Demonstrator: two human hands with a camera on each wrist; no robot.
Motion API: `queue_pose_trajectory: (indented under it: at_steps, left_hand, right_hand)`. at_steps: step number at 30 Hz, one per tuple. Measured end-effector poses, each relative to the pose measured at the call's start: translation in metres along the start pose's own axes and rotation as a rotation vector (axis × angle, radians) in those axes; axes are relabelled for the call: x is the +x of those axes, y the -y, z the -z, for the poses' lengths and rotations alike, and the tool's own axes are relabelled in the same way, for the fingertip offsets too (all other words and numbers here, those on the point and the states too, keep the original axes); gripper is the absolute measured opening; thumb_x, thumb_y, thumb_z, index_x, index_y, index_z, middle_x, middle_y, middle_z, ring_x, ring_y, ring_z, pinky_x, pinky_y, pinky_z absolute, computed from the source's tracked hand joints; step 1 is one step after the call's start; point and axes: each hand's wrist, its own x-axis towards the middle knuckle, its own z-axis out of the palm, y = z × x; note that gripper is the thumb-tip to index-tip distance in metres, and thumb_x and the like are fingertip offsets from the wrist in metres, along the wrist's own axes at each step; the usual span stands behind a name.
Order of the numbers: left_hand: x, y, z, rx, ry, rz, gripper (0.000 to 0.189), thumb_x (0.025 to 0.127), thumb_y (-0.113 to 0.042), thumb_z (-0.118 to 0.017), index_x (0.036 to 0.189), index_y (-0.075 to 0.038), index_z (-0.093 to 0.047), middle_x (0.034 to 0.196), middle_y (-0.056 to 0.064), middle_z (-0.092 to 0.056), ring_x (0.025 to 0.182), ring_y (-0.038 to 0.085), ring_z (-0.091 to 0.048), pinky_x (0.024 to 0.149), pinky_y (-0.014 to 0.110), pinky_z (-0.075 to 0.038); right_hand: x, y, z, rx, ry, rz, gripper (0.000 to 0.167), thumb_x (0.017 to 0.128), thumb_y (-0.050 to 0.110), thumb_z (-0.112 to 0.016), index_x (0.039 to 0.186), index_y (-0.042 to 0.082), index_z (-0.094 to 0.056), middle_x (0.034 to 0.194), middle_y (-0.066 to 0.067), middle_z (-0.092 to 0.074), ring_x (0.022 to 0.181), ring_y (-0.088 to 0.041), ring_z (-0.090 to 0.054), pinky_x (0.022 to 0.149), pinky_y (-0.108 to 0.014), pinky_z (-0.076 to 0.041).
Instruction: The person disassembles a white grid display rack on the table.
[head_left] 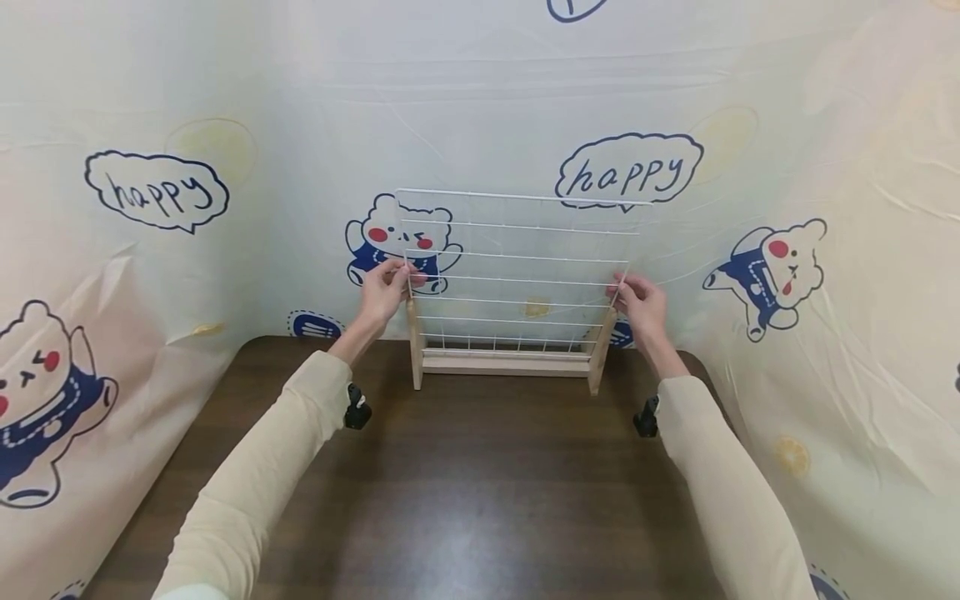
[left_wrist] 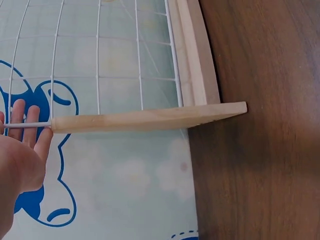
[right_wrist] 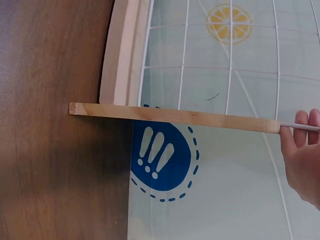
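From the head view, a white wire rack (head_left: 517, 271) stands upright in a wooden base (head_left: 504, 361) at the far edge of the dark tabletop (head_left: 465, 492), close against a cartoon-printed cloth (head_left: 150, 250) hung behind it. The left hand (head_left: 386, 292) pinches the rack's left side wire just above the left wooden post, and the right hand (head_left: 641, 304) pinches the right side wire above the right post. Both arms wear cream sleeves (head_left: 262, 467).

In the left wrist view, the left hand (left_wrist: 22, 155) has its fingers (left_wrist: 31, 125) curled round the thin wire where it enters the wooden post (left_wrist: 145, 119); the base rail meets the tabletop (left_wrist: 260, 150).

In the right wrist view, the right hand (right_wrist: 302, 160) grips the wire at the tip of the other post (right_wrist: 175, 116), its fingers (right_wrist: 300, 122) wrapped over it, beside a blue exclamation-mark print (right_wrist: 160, 162).
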Motion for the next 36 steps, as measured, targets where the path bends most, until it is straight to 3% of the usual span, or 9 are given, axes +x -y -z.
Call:
queue_pose_trajectory:
  at_steps: [6,15,21,27,36]
  left_hand:
    - [-0.001,0.004,-0.001,-0.026,-0.047,-0.003,0.029,0.101,-0.020,-0.051,0.120,-0.002,-0.063,0.112,0.018,-0.068,0.105,0.029,-0.066,0.094,0.040,-0.050]
    - [-0.001,0.006,0.003,-0.030,-0.019,-0.004,0.032,0.102,-0.022,-0.048,0.124,-0.004,-0.063,0.114,0.015,-0.068,0.106,0.028,-0.065,0.096,0.041,-0.049]
    - [0.003,0.007,-0.002,-0.062,-0.005,0.005,0.032,0.101,-0.029,-0.049,0.120,-0.007,-0.064,0.113,0.013,-0.069,0.106,0.025,-0.065,0.097,0.043,-0.049]
    - [0.004,0.006,-0.006,-0.108,0.002,0.005,0.031,0.101,-0.027,-0.049,0.120,-0.007,-0.063,0.114,0.011,-0.069,0.106,0.027,-0.065,0.097,0.044,-0.048]
    - [0.005,0.005,-0.007,-0.130,-0.011,-0.009,0.027,0.102,-0.020,-0.049,0.118,-0.004,-0.063,0.113,0.013,-0.069,0.105,0.030,-0.065,0.097,0.047,-0.048]
  right_hand:
    - [0.001,0.000,-0.002,0.016,-0.034,-0.014,0.029,0.099,0.003,-0.051,0.123,-0.013,-0.056,0.120,-0.027,-0.060,0.113,-0.040,-0.056,0.101,-0.050,-0.042]
    - [0.002,0.003,-0.001,-0.065,0.100,0.052,0.030,0.102,0.002,-0.043,0.124,-0.017,-0.052,0.118,-0.033,-0.055,0.115,-0.046,-0.051,0.102,-0.054,-0.039]
    - [0.006,-0.006,0.007,-0.051,0.127,0.112,0.031,0.103,0.006,-0.043,0.124,-0.015,-0.053,0.116,-0.028,-0.062,0.113,-0.046,-0.054,0.099,-0.054,-0.042]
    - [0.016,-0.020,0.012,0.067,0.109,0.108,0.032,0.102,0.009,-0.047,0.125,-0.012,-0.055,0.110,-0.025,-0.066,0.107,-0.037,-0.061,0.100,-0.052,-0.042]
    - [0.024,-0.031,0.007,0.017,0.087,0.127,0.033,0.104,0.013,-0.042,0.124,-0.010,-0.056,0.101,-0.023,-0.067,0.100,-0.029,-0.066,0.100,-0.048,-0.045]
